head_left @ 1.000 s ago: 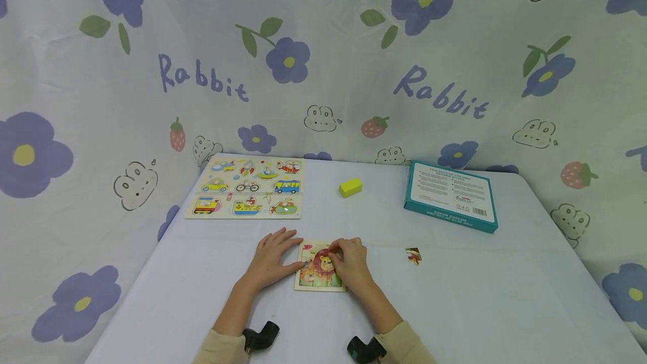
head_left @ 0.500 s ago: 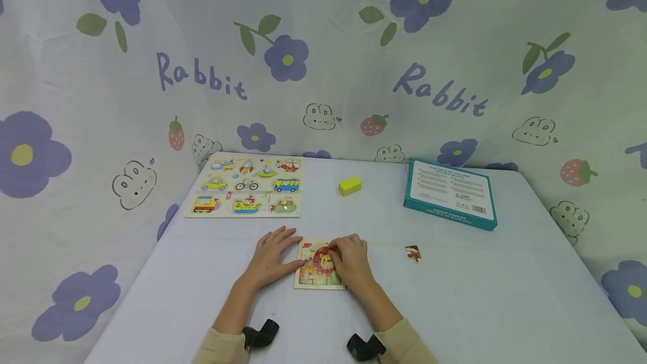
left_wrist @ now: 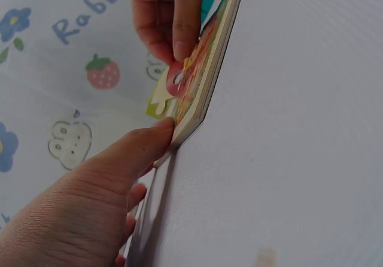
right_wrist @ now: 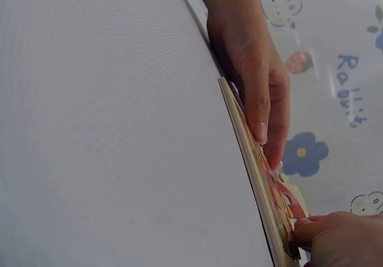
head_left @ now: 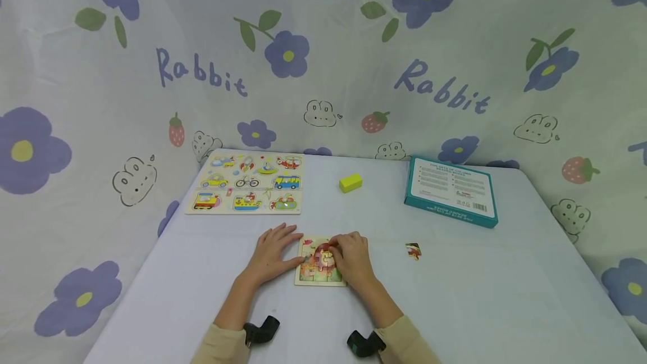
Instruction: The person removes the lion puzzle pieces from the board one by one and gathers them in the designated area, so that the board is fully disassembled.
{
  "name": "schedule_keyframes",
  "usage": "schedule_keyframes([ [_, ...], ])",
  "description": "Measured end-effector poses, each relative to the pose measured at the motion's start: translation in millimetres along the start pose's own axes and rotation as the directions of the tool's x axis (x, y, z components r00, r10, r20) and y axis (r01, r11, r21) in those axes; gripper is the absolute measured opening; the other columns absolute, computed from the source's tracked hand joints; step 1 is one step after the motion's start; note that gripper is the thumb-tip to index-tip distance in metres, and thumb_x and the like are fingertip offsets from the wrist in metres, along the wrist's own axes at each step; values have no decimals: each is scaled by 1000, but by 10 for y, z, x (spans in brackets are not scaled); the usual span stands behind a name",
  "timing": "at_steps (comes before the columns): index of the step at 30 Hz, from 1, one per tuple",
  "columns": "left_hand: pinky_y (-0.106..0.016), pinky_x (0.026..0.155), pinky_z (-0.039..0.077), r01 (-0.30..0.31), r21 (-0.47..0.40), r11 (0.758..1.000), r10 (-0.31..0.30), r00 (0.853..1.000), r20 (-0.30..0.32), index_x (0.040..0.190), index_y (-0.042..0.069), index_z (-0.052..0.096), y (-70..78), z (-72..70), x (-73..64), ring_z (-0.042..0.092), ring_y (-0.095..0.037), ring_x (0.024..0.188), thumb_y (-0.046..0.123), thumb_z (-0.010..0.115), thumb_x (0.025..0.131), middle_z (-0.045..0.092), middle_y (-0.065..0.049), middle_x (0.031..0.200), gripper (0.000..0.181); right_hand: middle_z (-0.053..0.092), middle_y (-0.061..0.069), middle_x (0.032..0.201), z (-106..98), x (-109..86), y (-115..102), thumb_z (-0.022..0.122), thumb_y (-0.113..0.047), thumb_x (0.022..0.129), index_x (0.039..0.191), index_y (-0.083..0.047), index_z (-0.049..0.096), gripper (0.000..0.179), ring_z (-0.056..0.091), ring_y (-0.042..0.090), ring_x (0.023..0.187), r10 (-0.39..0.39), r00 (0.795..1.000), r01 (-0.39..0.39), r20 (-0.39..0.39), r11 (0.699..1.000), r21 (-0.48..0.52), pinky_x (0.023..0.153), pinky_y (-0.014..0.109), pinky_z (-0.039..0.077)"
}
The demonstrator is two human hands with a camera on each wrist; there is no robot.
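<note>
A small square wooden jigsaw puzzle [head_left: 315, 283] with a lion picture lies on the white table in front of me. My left hand [head_left: 273, 251] rests at its left side, with the thumb on the board's edge and the fingers extended. My right hand [head_left: 354, 257] is over the right part of the board, its thumb and fingers pinching a puzzle piece [left_wrist: 169, 87]. That piece stands tilted up from the board in the left wrist view, its red and cream side showing. The fingers partly cover the puzzle's upper right. One loose puzzle piece [head_left: 413, 250] lies on the table to the right.
A larger wooden vehicle puzzle board [head_left: 245, 210] lies at the back left. Behind the lion puzzle sits a yellow block [head_left: 351, 183]. At the back right is a flat teal box [head_left: 451, 191]. A patterned cloth [head_left: 323, 60] hangs behind the table [head_left: 485, 308].
The head view has tipped slightly, so the scene sits a little higher. Both hands stay at the lion puzzle, with only slight movement of the right fingers.
</note>
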State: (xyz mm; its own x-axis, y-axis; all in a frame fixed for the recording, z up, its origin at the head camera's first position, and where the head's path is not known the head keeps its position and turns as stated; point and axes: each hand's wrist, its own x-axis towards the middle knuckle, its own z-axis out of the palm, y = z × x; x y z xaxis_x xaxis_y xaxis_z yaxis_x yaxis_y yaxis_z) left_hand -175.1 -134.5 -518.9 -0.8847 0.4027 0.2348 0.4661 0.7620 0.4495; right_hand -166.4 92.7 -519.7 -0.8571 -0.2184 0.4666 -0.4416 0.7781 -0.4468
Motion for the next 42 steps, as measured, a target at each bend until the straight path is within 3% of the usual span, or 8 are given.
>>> schedule_keyframes([
  [14,-53,103,17,-8,-8,1000,8,1000,-16,124,19,57,-15,9,-6,29,-29,132,48,67,77,45,-6,137,56,65,-6,79,4,-3,21,75,-10,75,82,-14,65,12,49,14,81,-60,997,63,-51,996,66,77,37,36],
  [27,-52,104,16,12,-8,1000,-12,1000,3,125,20,57,11,-6,10,27,-29,133,49,66,78,44,-5,138,57,62,-7,80,-5,-1,29,71,-8,78,82,-14,63,11,48,14,83,-80,997,81,-13,993,81,80,40,32],
  [32,-52,104,17,23,6,1000,-23,1000,12,125,20,57,-2,-6,19,27,-27,133,51,65,78,44,-4,138,57,63,-6,80,-12,9,18,70,-8,79,83,-14,63,10,49,14,81,-52,999,53,-10,992,113,79,41,32],
  [42,-53,104,17,19,3,1000,-19,1000,16,125,20,57,29,-28,21,27,-28,133,50,65,78,44,-5,138,57,65,-4,81,-63,26,7,70,-9,80,84,-13,64,8,49,13,80,85,996,-77,-30,977,200,81,42,31],
])
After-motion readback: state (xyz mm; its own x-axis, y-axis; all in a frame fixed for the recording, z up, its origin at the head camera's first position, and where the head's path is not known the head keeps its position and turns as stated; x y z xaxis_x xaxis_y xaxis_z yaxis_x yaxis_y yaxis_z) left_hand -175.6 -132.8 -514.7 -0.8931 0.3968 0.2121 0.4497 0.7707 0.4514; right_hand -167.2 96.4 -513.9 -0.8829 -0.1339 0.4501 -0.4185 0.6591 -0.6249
